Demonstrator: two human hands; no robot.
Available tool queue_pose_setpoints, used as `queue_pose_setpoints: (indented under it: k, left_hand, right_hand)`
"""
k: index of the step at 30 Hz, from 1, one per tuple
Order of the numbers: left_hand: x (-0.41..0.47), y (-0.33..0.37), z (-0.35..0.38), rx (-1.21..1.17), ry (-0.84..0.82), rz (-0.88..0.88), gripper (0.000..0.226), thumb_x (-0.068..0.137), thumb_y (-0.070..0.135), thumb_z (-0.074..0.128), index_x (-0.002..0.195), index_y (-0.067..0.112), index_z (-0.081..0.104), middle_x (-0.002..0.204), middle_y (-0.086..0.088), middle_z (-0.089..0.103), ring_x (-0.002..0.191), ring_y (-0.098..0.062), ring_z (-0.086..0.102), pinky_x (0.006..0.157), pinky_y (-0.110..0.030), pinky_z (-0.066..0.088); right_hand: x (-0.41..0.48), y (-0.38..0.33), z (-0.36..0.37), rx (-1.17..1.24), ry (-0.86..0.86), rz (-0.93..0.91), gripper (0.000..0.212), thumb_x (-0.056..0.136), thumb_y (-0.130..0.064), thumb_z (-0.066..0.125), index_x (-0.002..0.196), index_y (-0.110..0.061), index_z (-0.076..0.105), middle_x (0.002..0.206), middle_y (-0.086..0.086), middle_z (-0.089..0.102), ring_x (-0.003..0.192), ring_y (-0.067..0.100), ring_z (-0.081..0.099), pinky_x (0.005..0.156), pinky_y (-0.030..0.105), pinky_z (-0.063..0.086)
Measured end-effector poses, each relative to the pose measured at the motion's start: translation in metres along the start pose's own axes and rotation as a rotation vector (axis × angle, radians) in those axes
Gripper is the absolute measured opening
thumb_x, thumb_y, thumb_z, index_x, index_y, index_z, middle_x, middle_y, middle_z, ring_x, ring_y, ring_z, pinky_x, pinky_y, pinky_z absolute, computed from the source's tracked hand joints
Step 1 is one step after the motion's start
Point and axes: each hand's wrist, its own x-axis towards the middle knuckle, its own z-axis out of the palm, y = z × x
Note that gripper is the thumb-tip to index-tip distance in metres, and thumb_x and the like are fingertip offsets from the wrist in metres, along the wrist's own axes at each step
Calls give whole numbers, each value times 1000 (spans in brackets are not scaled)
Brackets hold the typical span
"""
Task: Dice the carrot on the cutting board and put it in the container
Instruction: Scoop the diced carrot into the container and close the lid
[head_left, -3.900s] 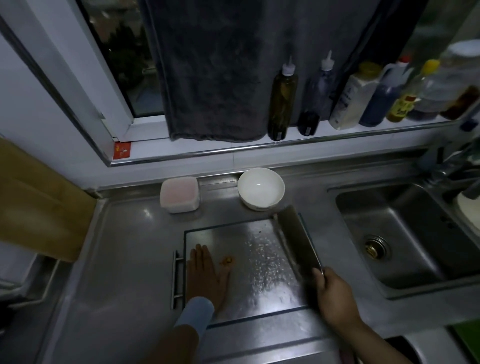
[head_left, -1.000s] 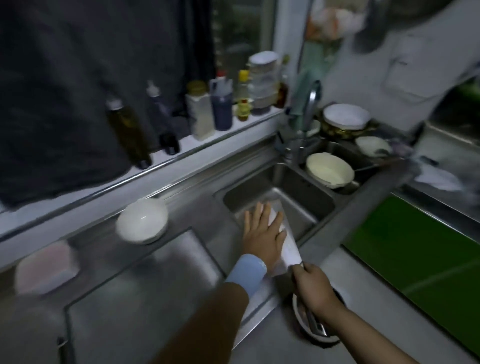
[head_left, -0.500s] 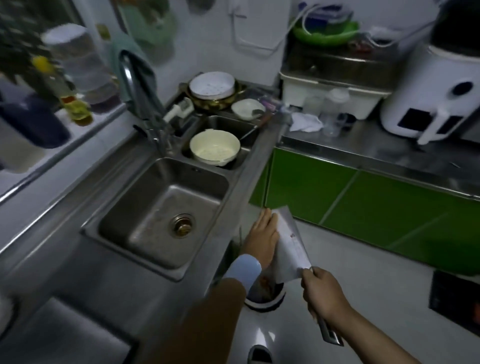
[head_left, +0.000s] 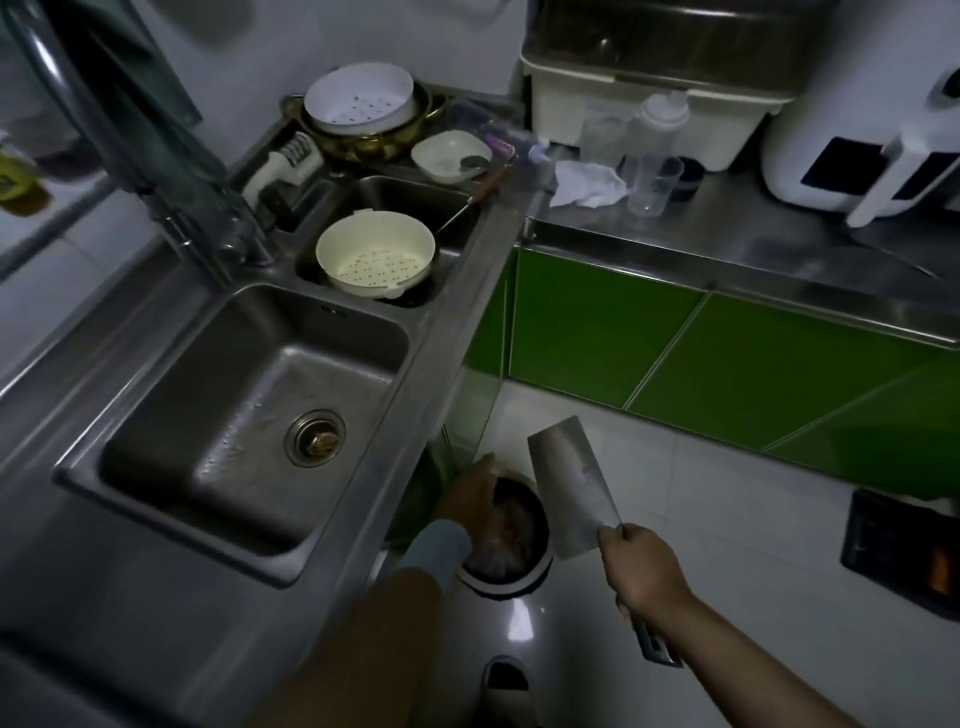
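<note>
While you stand like this, no carrot shows: it is in neither hand, and the cutting board and container are out of sight too. A carrot should be hard, stiff and round, so I think it will roll. Hold it down near 1 end with bent fingers, kept back from the blade. The cut bits will be light and a bit wet, and may stick to the steel.

Your right hand (head_left: 641, 571) is wrapped tight round the handle of the cleaver (head_left: 574, 488), its wide blade pointing up and away from you. Your left hand (head_left: 467, 493) hangs loose and open just left of the blade, over the round bin (head_left: 506, 587) on the floor, and holds nothing I can see. Mind those fingers.

Left of your left hand the steel counter edge (head_left: 431, 395) stands in the blade's way, then comes the sink (head_left: 218, 415). Beyond that sits 1 pale colander (head_left: 374, 239). Past your right hand are green cupboard doors (head_left: 649, 353). A shoe (head_left: 506, 675) is on the floor below both hands.
</note>
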Motion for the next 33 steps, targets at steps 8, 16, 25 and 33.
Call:
queue_pose_setpoints:
  k: [8,16,25,33]
  left_hand:
    - [7,42,5,359,56,432,60,101,33,29,152,17,3,158,3,-10,144,-12,-11,118,-34,-2]
    - [10,-3,-8,212,65,1,56,102,29,22,152,12,2,159,-1,-6,146,-16,-2,119,-33,6]
    - [-18,47,0,436,24,519,61,100,39,25,152,23,-3,158,7,-13,143,-8,-14,118,-35,-2]
    - [-29,-6,-20,73,-43,-48,56,98,11,41,150,17,21,157,-7,19,140,-26,26,115,-35,23]
  right_hand:
    - [-14,-17,-1,-16,-47,-15,35,95,-32,44,68,-10,48,53,5,52,35,19,48,45,23,39]
    - [-20,-15,-15,-11,8,-10,34,96,-28,42,69,-9,50,53,5,52,34,18,45,45,25,39]
    - [-22,-35,1,3,-35,-12,34,96,-27,40,70,-10,54,55,6,54,38,20,47,44,24,37]
    - [-24,-28,0,-94,-21,-28,32,98,-26,36,79,-11,57,69,8,57,54,22,52,48,24,39]
